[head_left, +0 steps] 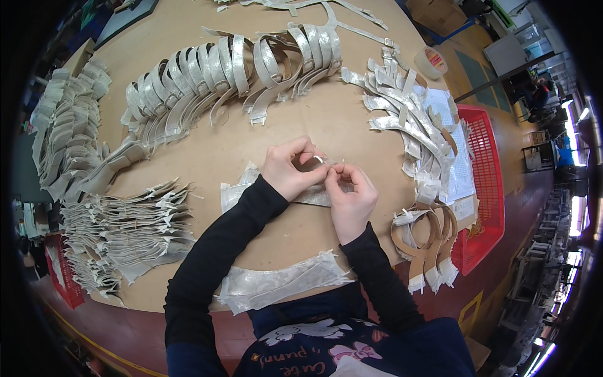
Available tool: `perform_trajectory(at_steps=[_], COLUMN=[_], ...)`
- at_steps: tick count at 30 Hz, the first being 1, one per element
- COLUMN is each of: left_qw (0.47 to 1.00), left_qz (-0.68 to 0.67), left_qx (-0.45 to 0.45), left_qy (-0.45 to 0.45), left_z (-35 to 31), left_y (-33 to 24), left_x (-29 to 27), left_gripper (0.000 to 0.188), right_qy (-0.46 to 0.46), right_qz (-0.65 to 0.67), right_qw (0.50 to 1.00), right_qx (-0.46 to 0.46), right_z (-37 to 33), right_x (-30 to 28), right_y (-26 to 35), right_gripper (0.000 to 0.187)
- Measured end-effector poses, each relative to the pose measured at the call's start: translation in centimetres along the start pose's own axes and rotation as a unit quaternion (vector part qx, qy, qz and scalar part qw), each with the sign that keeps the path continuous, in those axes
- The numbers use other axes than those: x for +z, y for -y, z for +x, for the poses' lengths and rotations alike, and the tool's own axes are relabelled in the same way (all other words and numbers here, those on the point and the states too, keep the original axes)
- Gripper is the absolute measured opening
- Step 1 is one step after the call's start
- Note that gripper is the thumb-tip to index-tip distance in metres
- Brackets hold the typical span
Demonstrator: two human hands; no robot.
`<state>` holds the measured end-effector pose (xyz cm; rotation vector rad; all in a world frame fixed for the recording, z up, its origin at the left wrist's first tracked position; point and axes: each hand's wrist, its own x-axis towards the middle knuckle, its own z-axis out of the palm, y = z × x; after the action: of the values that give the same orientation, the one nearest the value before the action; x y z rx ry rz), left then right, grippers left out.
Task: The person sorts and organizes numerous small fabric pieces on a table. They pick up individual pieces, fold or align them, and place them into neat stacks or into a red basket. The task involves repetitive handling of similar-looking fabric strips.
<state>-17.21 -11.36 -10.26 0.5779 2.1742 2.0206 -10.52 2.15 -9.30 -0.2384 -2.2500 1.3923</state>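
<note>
a silvery piece [315, 196] lies partly hidden beneath fingers [353, 174]

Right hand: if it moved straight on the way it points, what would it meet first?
Likely the left hand, close beside its fingertips, though depth between the two is unclear.

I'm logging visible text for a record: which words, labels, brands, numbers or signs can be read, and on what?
Wording itself is left out; only where it stands:
Dark blue garment: reddish lettering, partly legible.
White paper sheets: fine print, too small to read.
Tape roll: reddish marking, too blurred to read.
</note>
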Motion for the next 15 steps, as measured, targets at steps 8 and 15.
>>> perform_trajectory(at_steps=[8,15], left_qw=[0.997,0.996], left_qz=[-0.030,-0.033], left_qx=[-0.077,-0.086], left_qy=[-0.001,-0.003], left_z=[-0.03,0.22], left_y=[-0.12,0.09], left_x=[-0.17,-0.31], left_gripper=[0.044,0.044], right_qy=[-0.016,-0.026], right_qz=[-0.073,-0.110], right_qw=[0.991,0.980], right_qx=[-0.112,-0.165], right_z=[0.32,0.52], right_x=[0.06,0.06], right_y=[-0.15,-0.47], right_gripper=[0.013,0.015])
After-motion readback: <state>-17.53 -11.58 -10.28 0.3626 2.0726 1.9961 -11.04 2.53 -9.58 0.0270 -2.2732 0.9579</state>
